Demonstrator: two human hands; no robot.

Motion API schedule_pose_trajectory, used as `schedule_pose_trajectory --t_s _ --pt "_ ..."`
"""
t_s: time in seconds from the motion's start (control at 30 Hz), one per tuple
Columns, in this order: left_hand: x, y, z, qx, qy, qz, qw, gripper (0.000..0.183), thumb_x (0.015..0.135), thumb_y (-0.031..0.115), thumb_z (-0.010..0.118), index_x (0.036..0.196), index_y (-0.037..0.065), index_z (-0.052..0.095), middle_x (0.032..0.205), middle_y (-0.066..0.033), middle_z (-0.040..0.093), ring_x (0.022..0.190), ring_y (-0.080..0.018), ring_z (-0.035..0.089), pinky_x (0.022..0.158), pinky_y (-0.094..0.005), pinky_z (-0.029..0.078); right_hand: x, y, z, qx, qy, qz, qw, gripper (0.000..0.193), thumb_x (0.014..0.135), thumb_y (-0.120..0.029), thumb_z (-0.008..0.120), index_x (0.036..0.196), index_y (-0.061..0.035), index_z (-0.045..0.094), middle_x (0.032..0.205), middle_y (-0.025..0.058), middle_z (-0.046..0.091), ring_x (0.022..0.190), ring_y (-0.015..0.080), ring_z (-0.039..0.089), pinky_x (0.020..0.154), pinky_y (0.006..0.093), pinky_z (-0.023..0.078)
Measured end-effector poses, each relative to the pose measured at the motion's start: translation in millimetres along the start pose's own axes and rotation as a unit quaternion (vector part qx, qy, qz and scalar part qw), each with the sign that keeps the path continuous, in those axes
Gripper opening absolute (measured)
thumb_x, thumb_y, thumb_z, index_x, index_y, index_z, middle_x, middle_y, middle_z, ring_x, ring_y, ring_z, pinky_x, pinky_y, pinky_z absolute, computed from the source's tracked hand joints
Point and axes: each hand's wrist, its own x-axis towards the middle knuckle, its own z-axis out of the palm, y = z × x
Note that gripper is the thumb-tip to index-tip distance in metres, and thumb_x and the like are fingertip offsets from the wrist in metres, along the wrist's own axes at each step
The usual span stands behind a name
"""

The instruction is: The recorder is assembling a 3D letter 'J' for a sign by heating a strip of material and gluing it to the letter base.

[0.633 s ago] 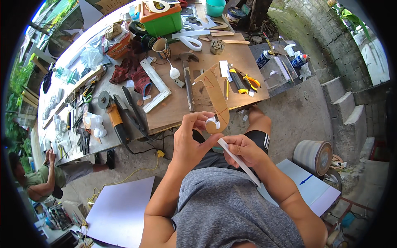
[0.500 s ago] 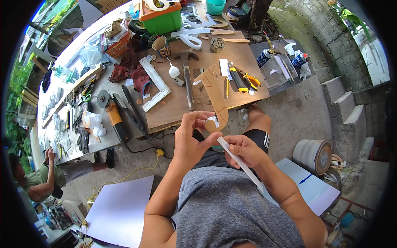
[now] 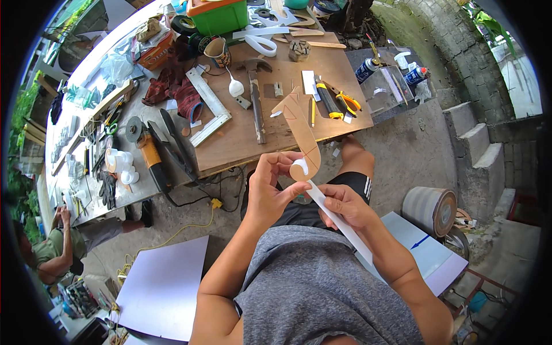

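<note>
While a cluttered worktable [image 3: 140, 188] is spreading out in front of the person [image 3: 333, 287], a brown hook-shaped piece [image 3: 300, 131] is jutting up before its near edge, curved end toward the body. A long white strip [image 3: 347, 229] is slanting away below that curve; whether the two are joined, one cannot tell. The left hand [image 3: 266, 194] is gripping the curved end between thumb and fingers; the right hand [image 3: 352, 206] is pinching the strip. They seem to be lining strip up with curve, which is calling for steady left-hand support and careful right-hand guiding.
</note>
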Motion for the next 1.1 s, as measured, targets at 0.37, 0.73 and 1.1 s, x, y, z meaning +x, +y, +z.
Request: schedule_pose_trajectory --t_s 0.37,0.73,1.1 --pt "0 0 4 0.026 -0.007 0.016 1.0 0.052 0.079 0.013 0.088 0.111 0.004 0.047 0.128 -0.0154 0.062 0.103 -0.0138 0.062 0.096 -0.0313 0.052 0 7 -1 0.042 -0.04 -0.014 0.998 0.055 0.102 -0.034 0.063 0.141 0.0022 0.052 0.074 0.0015 0.064 0.062 0.0077 0.064 0.058 0.0198 0.05" --pt "1 2 5 0.061 0.001 0.053 0.997 0.057 0.072 0.02 0.093 0.111 0.002 0.055 0.116 -0.0081 0.069 0.083 -0.0101 0.057 0.077 -0.0263 0.051 0 22 -7 0.064 -0.102 -0.03 0.992 0.059 0.104 -0.039 0.058 0.143 0.0041 0.049 0.068 0.0026 0.062 0.055 0.007 0.055 0.052 0.0203 0.041" --pt "-2 -1 -2 0.086 -0.038 0.024 0.995 0.061 0.073 0.028 0.09 0.117 0.006 0.053 0.12 -0.0064 0.063 0.092 -0.0089 0.055 0.086 -0.026 0.046 -1 20 -6 0.049 -0.092 -0.029 0.994 0.057 0.104 -0.036 0.058 0.143 0.0049 0.049 0.068 0.0018 0.062 0.057 0.0063 0.056 0.052 0.0198 0.041"
